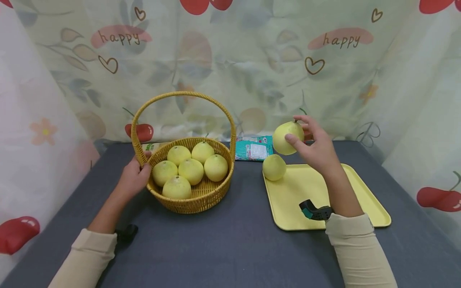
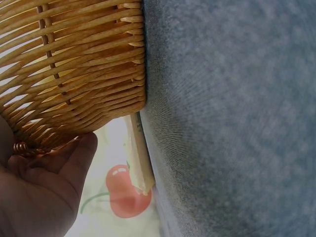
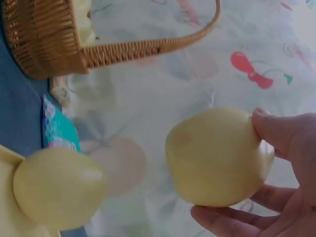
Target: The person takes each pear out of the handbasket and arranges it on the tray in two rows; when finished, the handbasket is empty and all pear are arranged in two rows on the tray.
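Observation:
My left hand (image 1: 134, 179) grips the wicker basket (image 1: 196, 205) where its tall handle meets the rim. In the left wrist view, the fingers (image 2: 81, 158) lie against the woven outer wall. Several pale yellow pomelos (image 1: 191, 171) sit inside the basket. On the right, my right hand (image 1: 317, 150) holds another pomelo (image 3: 217, 155) between thumb and fingers, raised above the tray's far edge. One more pomelo (image 1: 274, 167) rests in the far left corner of the yellow tray (image 1: 299, 208), below and apart from the held one.
A teal packet (image 1: 253, 149) lies at the back between basket and tray. Behind the basket, a pale packet (image 1: 153, 147) is partly hidden. The dark grey cloth-covered table (image 1: 230, 244) ends at a patterned curtain (image 1: 248, 80), with more curtain along both sides.

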`<act>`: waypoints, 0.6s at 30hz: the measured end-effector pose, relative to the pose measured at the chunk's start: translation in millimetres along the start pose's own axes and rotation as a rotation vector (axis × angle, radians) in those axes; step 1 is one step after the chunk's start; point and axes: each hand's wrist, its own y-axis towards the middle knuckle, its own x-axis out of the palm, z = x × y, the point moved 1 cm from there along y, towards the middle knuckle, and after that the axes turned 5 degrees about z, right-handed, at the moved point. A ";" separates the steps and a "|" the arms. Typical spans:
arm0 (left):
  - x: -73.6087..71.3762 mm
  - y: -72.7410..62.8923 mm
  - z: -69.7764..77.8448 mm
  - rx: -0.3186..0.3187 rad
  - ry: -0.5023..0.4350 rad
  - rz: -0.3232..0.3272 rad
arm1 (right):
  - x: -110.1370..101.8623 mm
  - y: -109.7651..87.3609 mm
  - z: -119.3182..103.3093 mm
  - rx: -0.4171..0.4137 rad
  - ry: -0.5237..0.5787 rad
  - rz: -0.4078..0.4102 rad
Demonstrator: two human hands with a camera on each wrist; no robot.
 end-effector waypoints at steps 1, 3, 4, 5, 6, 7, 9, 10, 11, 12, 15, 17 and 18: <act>0.1 0.0 0.2 0.001 -0.001 0.000 | -2.5 0.1 2.8 0.007 -0.007 0.003; 0.0 -0.1 0.6 0.001 -0.002 -0.001 | -6.9 0.1 7.8 0.023 -0.022 0.003; -0.1 -0.1 0.7 0.001 -0.001 -0.002 | -8.7 0.2 10.3 0.030 -0.028 -0.001; -0.2 -0.1 0.9 0.002 -0.002 -0.003 | -10.5 0.2 12.8 0.037 -0.035 -0.006; -0.2 -0.1 0.9 0.002 -0.001 -0.003 | -12.2 0.3 15.4 0.043 -0.039 -0.012; -0.3 0.0 1.1 0.001 0.000 -0.003 | -13.7 0.2 17.9 0.050 -0.044 -0.021; -0.4 -0.2 1.2 -0.003 -0.001 -0.005 | -16.8 -0.2 22.9 0.065 -0.043 -0.046; -0.4 -0.3 1.2 -0.005 -0.002 -0.005 | -18.3 -0.5 25.8 0.077 -0.044 -0.060; -0.5 -0.4 1.2 -0.006 -0.002 -0.005 | -19.8 -0.9 28.6 0.088 -0.045 -0.075; -0.5 -0.4 1.1 -0.007 -0.001 -0.004 | -21.0 -1.1 31.6 0.099 -0.044 -0.089; -0.3 -0.5 1.0 -0.004 -0.001 -0.001 | -24.1 -2.3 39.8 0.148 -0.056 -0.131; -0.3 -0.3 1.0 0.000 0.002 0.002 | -24.6 -3.2 45.6 0.178 -0.067 -0.160; -0.1 -0.2 1.0 0.001 0.003 0.002 | -24.5 -3.6 48.7 0.190 -0.069 -0.175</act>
